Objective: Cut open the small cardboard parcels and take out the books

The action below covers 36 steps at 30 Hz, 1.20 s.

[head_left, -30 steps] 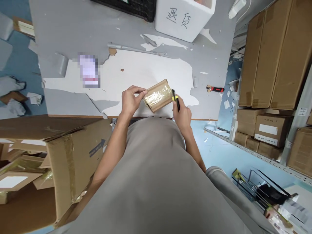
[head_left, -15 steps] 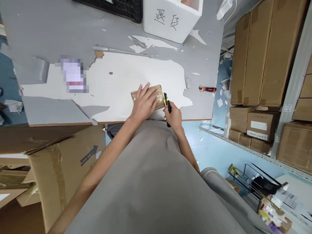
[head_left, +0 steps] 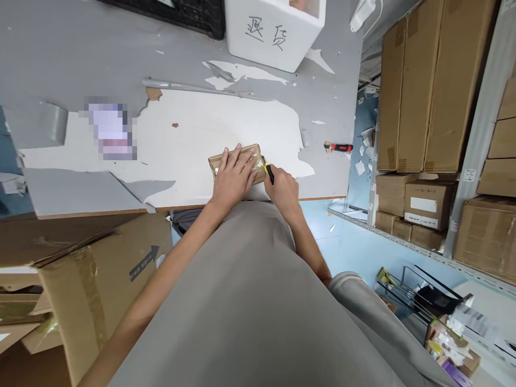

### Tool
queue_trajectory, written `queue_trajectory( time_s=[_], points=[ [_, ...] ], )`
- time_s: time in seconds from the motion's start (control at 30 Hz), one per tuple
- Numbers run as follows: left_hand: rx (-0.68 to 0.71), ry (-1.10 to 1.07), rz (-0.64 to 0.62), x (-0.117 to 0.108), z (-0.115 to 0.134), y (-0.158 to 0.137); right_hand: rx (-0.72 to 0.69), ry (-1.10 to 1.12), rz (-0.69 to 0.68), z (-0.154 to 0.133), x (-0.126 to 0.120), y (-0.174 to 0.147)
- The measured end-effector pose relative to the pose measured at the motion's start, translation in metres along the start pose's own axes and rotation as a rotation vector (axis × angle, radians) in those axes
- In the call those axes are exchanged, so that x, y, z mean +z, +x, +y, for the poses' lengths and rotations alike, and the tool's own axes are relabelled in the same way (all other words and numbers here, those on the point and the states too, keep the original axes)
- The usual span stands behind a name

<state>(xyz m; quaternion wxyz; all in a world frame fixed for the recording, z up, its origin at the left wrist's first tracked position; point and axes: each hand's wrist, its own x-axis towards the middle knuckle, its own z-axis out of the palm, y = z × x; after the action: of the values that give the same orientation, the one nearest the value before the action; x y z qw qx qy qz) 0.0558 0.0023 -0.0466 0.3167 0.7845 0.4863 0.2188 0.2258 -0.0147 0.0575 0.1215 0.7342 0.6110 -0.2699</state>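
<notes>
We are looking down past a grey top (head_left: 242, 279) at a grey table (head_left: 80, 43) with a large torn white patch (head_left: 197, 129). Near the table's front edge, directly before the body, a small cardboard package (head_left: 259, 161) with shiny tape (head_left: 260, 167) is lying slightly aslant on the white. Our left hand (head_left: 233, 180) is resting flat across it, its grip spread, covering much of its top. Our right hand (head_left: 283, 191) is holding a black-and-yellow cutter (head_left: 270, 173) in a curled grip, and the tool's tip is pointing at the package's right end; whether it is touching, we are not managing to tell. Well to the right, a red-and-black tool (head_left: 342, 148) is lying on the table. Toward the far side, a white box (head_left: 266, 51) bearing two handwritten characters is standing beside a black crate (head_left: 197, 19). At lower left, a big open carton (head_left: 121, 258) is holding smaller packages (head_left: 44, 336); at right, metal shelving (head_left: 476, 134) is carrying brown boxes (head_left: 447, 199).
</notes>
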Motion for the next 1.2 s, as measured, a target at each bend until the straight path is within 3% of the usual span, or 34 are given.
queue_trajectory(
  time_s=[0.67,1.2],
  points=[
    [-0.001,0.041,-0.020,-0.002,-0.001,-0.004,-0.058,0.073,-0.016,0.008,-0.009,0.000],
    [-0.024,-0.006,-0.012,-0.003,0.001,-0.003,-0.028,0.019,-0.049,-0.003,-0.015,-0.001]
  ],
)
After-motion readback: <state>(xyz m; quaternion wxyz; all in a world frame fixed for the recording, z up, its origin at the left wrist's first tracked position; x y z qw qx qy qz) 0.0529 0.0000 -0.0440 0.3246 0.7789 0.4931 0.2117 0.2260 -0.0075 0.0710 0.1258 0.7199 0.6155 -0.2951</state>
